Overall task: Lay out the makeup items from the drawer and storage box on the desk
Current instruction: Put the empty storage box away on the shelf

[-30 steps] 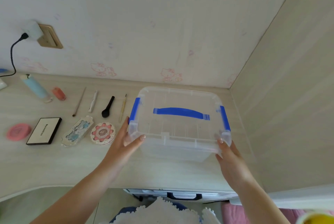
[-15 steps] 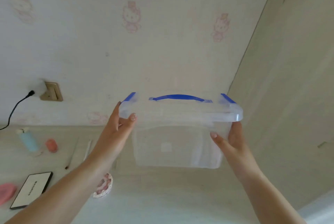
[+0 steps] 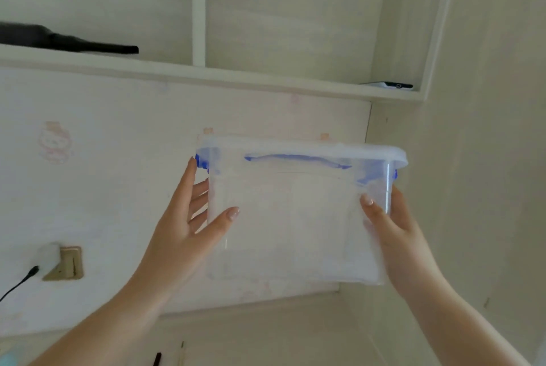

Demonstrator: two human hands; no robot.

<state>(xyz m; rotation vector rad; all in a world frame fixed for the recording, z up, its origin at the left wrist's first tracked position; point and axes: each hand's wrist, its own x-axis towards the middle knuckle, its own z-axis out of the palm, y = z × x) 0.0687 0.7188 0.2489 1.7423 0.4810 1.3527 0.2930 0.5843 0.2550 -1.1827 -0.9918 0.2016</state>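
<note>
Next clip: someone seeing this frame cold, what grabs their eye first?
The clear storage box with its blue handle, held up in mid-air at centre frame in front of the wall, lid on. The left hand and right hand grip its two sides. Above, a shelf carries a dark object at upper left.

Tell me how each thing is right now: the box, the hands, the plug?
Storage box: lid on, looks empty, held up in the air.
Left hand: gripping the box's left side.
Right hand: gripping the box's right side.
Plug: in the wall socket.
</note>
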